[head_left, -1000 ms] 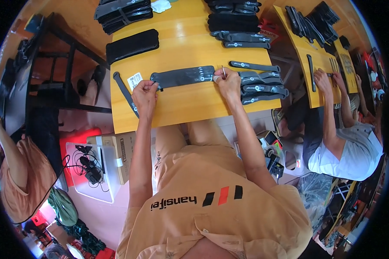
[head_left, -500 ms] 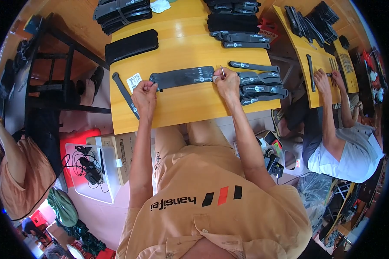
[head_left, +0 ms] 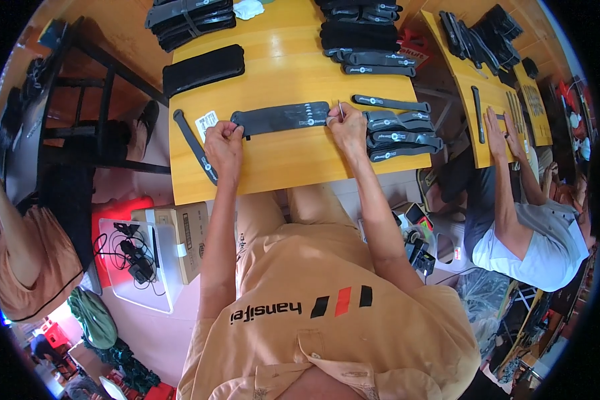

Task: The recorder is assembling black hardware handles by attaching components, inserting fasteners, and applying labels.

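Black and thin, a strap [head_left: 195, 145] slants across the yellow table [head_left: 280, 163], just left of a white label [head_left: 207, 123]. Next, the left hand [head_left: 224, 148] pinches the left end of a wide band [head_left: 280, 119]. The band runs long from left to right between the hands, with each hand right at one end. The right hand [head_left: 347, 127] has curled fingers around a shiny stick [head_left: 341, 109], too small to make out. Those fingers hide the band's right corner, so I cannot tell if they grip it. Just beside sits a strap pile [head_left: 403, 137].
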Tool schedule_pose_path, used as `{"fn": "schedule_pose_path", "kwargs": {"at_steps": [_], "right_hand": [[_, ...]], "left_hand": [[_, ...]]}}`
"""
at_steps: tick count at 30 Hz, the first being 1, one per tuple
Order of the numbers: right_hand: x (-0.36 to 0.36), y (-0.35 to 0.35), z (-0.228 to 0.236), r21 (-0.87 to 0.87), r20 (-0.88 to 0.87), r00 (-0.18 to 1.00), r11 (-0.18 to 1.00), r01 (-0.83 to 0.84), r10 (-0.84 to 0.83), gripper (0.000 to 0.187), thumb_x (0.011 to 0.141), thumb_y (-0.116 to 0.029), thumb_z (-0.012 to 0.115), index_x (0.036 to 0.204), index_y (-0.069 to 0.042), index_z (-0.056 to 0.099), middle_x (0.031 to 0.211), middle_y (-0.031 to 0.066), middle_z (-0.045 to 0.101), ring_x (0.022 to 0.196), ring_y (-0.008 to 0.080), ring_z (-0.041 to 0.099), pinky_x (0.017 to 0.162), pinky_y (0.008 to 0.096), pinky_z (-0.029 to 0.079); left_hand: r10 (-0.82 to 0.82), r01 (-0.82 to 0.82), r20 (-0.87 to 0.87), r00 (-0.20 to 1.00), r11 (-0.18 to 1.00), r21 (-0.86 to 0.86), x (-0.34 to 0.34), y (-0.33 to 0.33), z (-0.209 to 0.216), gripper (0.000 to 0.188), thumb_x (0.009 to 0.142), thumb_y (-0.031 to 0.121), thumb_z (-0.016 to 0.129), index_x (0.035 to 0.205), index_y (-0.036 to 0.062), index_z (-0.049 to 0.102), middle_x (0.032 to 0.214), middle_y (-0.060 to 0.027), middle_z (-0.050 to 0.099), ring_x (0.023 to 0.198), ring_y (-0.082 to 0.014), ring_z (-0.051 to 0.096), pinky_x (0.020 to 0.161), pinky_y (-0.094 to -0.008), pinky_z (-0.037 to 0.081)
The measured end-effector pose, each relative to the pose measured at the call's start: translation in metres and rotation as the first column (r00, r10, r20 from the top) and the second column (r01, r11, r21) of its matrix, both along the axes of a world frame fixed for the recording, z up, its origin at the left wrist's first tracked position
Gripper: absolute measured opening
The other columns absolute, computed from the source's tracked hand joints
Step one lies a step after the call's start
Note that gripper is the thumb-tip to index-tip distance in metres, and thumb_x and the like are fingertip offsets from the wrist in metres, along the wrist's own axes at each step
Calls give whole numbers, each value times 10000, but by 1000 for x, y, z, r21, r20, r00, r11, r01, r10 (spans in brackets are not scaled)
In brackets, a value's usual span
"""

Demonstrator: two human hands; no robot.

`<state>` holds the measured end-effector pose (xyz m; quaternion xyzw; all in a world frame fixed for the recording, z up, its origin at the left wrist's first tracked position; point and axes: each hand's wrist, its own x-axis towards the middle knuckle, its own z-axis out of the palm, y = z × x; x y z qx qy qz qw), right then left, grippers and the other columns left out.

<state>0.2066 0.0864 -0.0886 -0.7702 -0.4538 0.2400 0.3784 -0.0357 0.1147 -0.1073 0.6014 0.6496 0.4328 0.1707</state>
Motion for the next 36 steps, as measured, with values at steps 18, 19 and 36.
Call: {"fn": "schedule_pose_path", "kwargs": {"at_steps": [18,19,36], "right_hand": [[1,-33,15,267,-43,998,963,-21,34,84,720,-49,547,760,-20,615,602,117,574,539,196,549,539,310,436],[-2,-41,23,220,-100,990,973,-74,98,89,723,-33,539,767,-23,616,598,109,566,530,183,535,527,302,429],[-112,-101,66,255,-437,725,846,-468,533,207,781,-32,605,970,-8,526,697,-6,475,596,63,440,533,198,382]], "left_hand": [[82,-52,296,952,993,-107,-29,-42,60,190,768,94,625,911,-9,553,756,-164,575,581,-260,578,583,-334,470],[140,-134,70,988,987,-90,-39,-47,61,226,759,116,644,919,-15,554,783,-187,586,603,-290,586,606,-359,477],[122,371,919,376,888,-270,-14,-100,72,161,802,97,615,922,66,513,647,19,560,516,-49,514,424,-187,369]]}}
